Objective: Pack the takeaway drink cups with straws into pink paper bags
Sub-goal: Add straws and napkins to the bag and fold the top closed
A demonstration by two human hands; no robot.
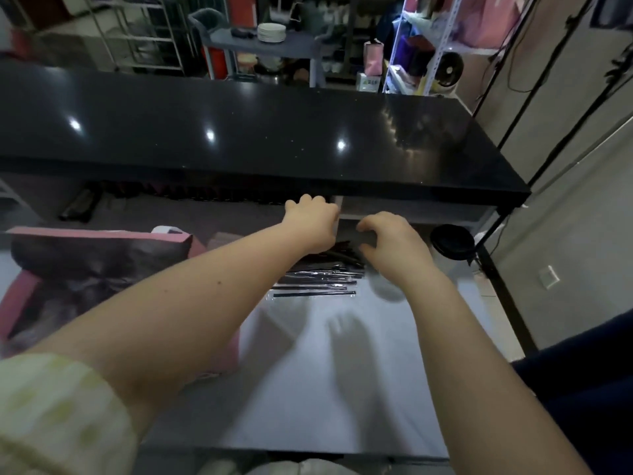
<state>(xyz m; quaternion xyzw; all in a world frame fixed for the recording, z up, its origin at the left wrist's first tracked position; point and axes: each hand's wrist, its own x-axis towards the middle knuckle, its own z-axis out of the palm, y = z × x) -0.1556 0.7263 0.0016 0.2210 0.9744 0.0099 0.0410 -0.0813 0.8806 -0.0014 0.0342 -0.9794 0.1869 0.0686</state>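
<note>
Both hands' fingers are curling apart, gripping nothing; the straws (318,279) lying just beneath them look light, slippery, best pinched mid-length.

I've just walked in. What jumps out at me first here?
Two bare arms reach forward: the left hand and right hand hover over a pile of wrapped black straws on the white work surface. A glossy black counter spans the scene above them, and an open pink paper bag stands at left.
</note>
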